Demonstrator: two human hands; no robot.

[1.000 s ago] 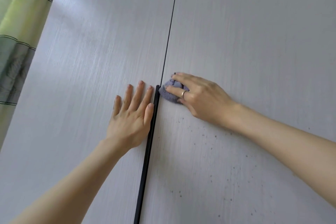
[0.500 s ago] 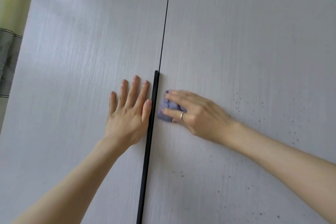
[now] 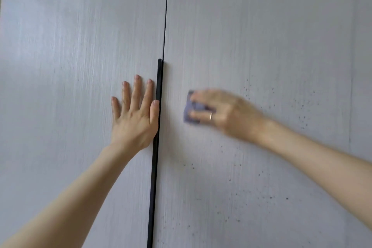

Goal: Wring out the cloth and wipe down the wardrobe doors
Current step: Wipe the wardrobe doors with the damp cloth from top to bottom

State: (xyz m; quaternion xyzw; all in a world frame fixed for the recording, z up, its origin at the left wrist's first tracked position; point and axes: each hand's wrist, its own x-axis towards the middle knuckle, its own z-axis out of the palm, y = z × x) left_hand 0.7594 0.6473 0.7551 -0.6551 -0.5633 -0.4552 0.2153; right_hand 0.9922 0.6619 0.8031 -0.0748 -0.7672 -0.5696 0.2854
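Since half a second ago our right hand point(image 3: 223, 115) has slid the cloth point(image 3: 191, 109) rightward, away from the black handle strip point(image 3: 156, 147), onto the speckled right door point(image 3: 261, 36); fingers press the bunched cloth flat against the panel. Wiping now heads toward the dark specks point(image 3: 271, 106). Our left hand point(image 3: 134, 115) stays spread, bracing the left door point(image 3: 70, 46) just beside the strip.
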